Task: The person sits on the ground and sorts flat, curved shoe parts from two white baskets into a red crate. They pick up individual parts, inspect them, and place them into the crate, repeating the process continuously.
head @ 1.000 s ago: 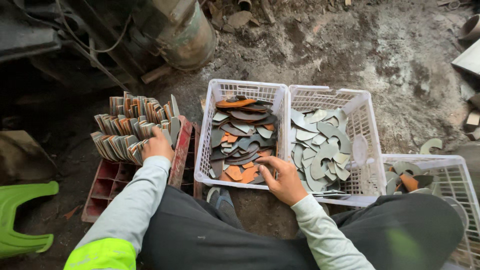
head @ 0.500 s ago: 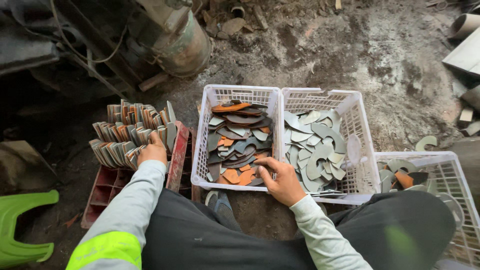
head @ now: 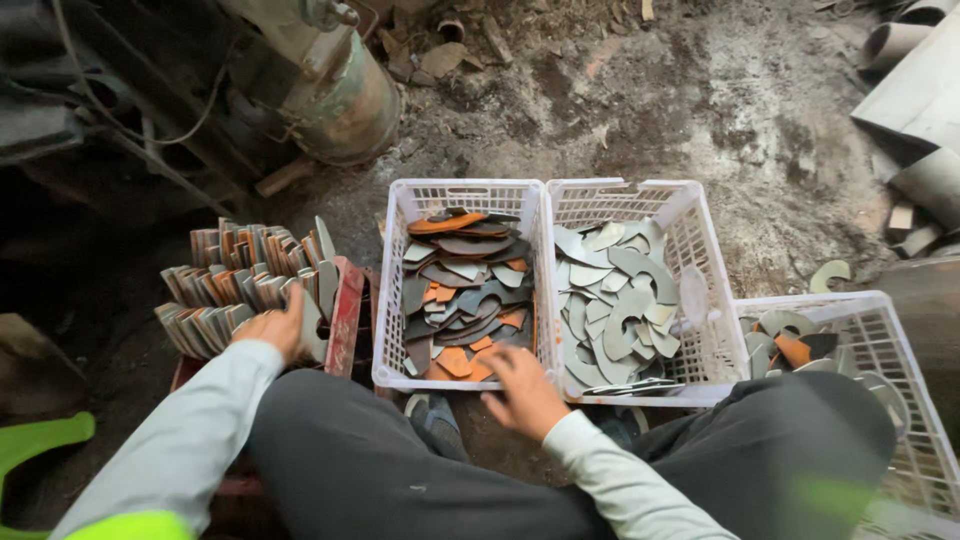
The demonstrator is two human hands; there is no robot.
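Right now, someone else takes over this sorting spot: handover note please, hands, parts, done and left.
Left hand: open, resting on the upright stacks of cut pieces in the red crate.
Right hand: reaching into the near edge of the left white basket, on the orange and dark pieces; whether it has a grip on one is unclear.
Middle basket holds grey-green curved pieces; right basket holds a few mixed ones.
Done: several stacks stand in the crate.
Left: all three baskets hold loose pieces.
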